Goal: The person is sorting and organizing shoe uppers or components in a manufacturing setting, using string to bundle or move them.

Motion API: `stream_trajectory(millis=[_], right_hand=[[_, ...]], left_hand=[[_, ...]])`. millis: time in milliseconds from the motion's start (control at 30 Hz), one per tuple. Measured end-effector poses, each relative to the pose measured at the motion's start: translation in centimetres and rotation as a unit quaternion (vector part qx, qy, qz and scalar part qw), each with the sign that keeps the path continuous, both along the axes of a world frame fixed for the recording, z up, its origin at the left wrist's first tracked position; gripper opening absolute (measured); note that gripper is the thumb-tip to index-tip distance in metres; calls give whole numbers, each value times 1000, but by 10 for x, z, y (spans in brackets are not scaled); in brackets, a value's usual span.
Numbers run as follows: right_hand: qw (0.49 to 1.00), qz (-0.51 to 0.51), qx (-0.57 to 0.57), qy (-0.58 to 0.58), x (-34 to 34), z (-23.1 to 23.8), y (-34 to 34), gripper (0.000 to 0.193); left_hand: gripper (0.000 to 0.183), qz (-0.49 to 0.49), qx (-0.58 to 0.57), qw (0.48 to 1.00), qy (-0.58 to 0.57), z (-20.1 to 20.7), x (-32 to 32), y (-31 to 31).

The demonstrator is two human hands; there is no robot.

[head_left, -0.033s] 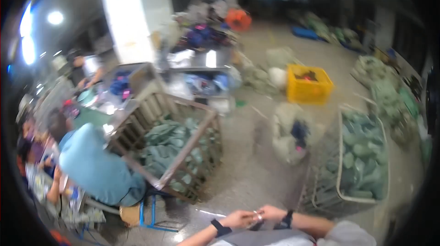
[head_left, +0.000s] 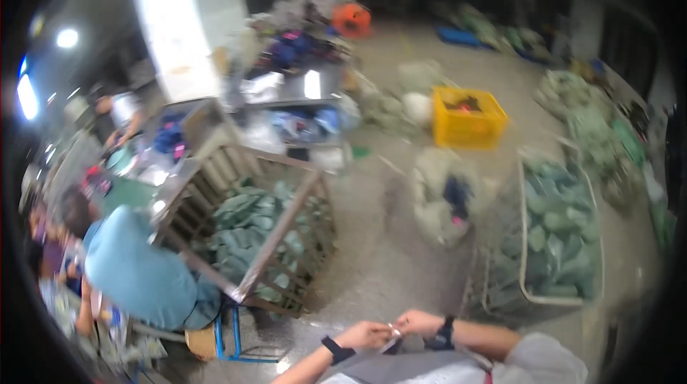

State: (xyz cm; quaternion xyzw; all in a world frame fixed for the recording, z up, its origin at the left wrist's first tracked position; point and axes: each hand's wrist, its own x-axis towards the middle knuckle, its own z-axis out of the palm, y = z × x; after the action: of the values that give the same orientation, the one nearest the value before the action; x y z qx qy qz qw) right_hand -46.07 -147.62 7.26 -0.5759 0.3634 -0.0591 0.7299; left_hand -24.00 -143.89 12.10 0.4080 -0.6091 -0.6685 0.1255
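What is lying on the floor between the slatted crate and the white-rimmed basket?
A pale sack, with something dark blue in or on it, stands between the slatted crate and the white-rimmed basket; the head view shows this.

That head camera there looks forward and down: left hand point(head_left: 368, 334) and right hand point(head_left: 421, 323) near, bottom centre; white pillar point(head_left: 175, 33) farther off, upper left.

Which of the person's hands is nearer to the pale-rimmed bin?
Right. The right hand is left of the bin; the left hand is farther left, beyond it.
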Motion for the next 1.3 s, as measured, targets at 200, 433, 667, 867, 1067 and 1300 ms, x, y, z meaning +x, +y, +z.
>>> stream_trajectory(millis=[200,433,667,867,1067,1300], right_hand=[[989,53,-136,1,-2,-10,-118,14],[922,-136,-344,113,-78,-97,-300,15],[932,-202,14,300,-175,-194,-505,36],[821,-233,-77,515,-311,-372,-586,41],[725,-215,-104,646,-342,-447,-634,41],[811,-72,-57,578,-303,-362,-632,24]], left_hand=[[25,-76,-203,963,-161,-15,-6,-127],[10,53,-151,983,-89,-42,-34,-293],[18,260,160,951,-36,-37,-102,-482],[35,146,153,918,-335,-164,-14,-466],[33,200,243,889,-333,-200,-12,-486],[27,35,74,947,-311,-134,-50,-610]])
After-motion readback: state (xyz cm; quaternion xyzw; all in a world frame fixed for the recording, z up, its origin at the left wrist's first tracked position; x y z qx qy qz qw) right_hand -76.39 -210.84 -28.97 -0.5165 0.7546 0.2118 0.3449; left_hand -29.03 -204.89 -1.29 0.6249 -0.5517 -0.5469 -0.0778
